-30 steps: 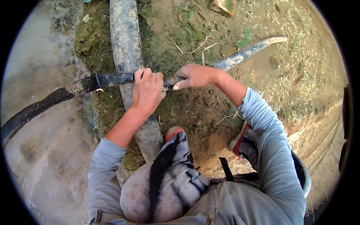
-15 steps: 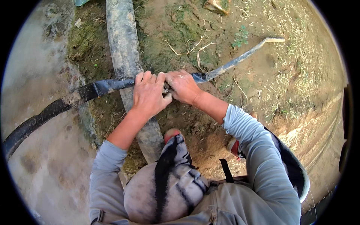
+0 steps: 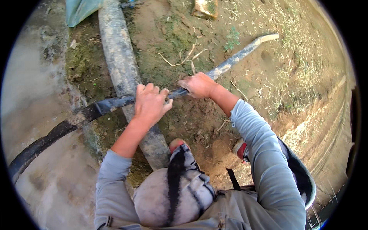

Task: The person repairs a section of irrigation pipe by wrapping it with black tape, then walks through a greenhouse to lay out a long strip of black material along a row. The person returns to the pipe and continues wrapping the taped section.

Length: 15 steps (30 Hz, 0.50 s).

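The flattened black hose (image 3: 96, 111) runs from lower left to upper right across the frame's middle, over a thick grey pipe (image 3: 122, 73). It looks limp, muddy and likely slippery. My left hand (image 3: 149, 105) and right hand (image 3: 197, 85) are both clenched round it, near each other.

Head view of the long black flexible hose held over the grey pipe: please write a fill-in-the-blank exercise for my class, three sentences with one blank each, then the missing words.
1. Both hands, the left hand and the right hand, grip the long black flexible ____.
2. The hose crosses over a thick grey ____ lying on the ground.
3. The person's sleeves are light ____ in colour.

Missing words: hose; pipe; blue
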Tool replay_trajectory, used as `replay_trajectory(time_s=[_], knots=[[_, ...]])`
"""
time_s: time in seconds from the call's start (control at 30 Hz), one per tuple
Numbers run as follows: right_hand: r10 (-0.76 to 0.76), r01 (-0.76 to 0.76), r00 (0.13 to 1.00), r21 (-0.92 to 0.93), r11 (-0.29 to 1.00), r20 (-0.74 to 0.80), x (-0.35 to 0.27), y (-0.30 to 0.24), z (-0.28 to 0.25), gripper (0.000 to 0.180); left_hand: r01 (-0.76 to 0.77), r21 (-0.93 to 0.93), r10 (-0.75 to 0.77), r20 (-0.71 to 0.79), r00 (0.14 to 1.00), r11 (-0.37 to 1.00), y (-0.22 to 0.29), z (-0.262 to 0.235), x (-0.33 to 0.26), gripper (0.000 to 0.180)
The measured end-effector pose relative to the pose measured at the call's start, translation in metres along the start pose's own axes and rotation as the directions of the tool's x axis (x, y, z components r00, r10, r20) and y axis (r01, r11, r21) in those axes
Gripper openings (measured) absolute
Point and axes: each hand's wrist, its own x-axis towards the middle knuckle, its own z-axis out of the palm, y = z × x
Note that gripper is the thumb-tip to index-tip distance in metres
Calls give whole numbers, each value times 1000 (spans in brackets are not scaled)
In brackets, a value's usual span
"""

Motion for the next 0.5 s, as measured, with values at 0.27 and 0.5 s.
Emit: replay_trajectory(time_s=[0.27,0.5], knots=[[52,-51,998,-38,998,21,-3,-3,-8,13,16,-61,-18,-29,999,998,-3,-9,-5,25],[533,-574,817,-400,715,-219,-175,113,-70,7,114,-15,-113,71,991,993,-34,-11,-35,29]])
